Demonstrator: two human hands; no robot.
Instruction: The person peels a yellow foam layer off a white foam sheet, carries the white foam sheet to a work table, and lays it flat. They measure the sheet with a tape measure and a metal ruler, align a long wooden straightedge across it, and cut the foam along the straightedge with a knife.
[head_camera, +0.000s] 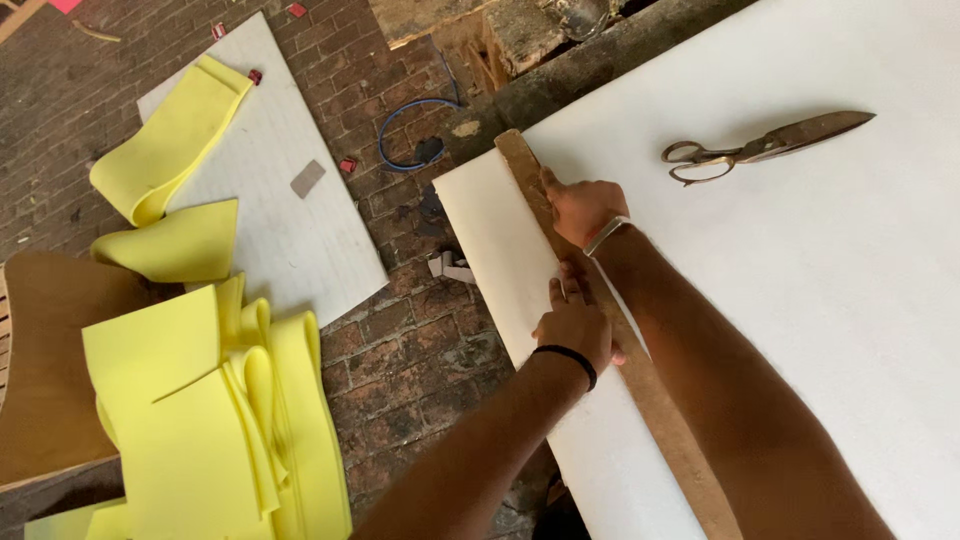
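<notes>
A big white sheet (800, 300) covers the work surface on the right and hangs a little over its edge. On the sheet lies a long brown wooden strip (650, 400), close to that edge and running along it. A pair of old metal scissors (760, 148) lies on the sheet too, well apart from the strip.

Below is a red brick floor (420, 350). A flat white board (290, 210) lies on the bricks. Soft yellow foam pieces (210, 400) are piled on the floor, and one curls over the board. A blue wire loop (415, 135) and a few small red bits (347, 165) lie on the bricks near the board.
</notes>
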